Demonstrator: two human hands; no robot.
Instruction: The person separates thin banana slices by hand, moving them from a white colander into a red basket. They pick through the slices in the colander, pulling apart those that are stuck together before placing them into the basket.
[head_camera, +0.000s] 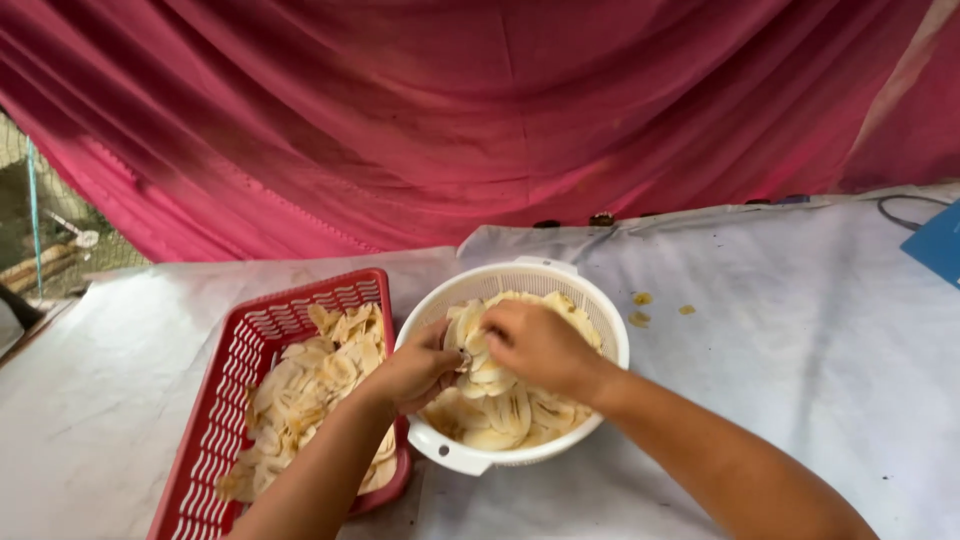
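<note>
A round white colander (602, 318) stands on the table, filled with pale banana slices (510, 410). Both my hands are inside it. My left hand (420, 368) sits at the colander's left rim, fingers pinched on a slice. My right hand (538, 345) lies over the middle of the heap, fingers curled down onto the same clump of slices. To the left stands a red plastic basket (225, 400) with more banana slices (315, 385) spread in it; my left forearm crosses its right edge.
A white sheet (800, 350) covers the table, with a few small crumbs (642, 308) right of the colander. A pink cloth (450, 110) hangs behind. A blue object (938, 245) and a cable (900, 208) lie at the far right edge.
</note>
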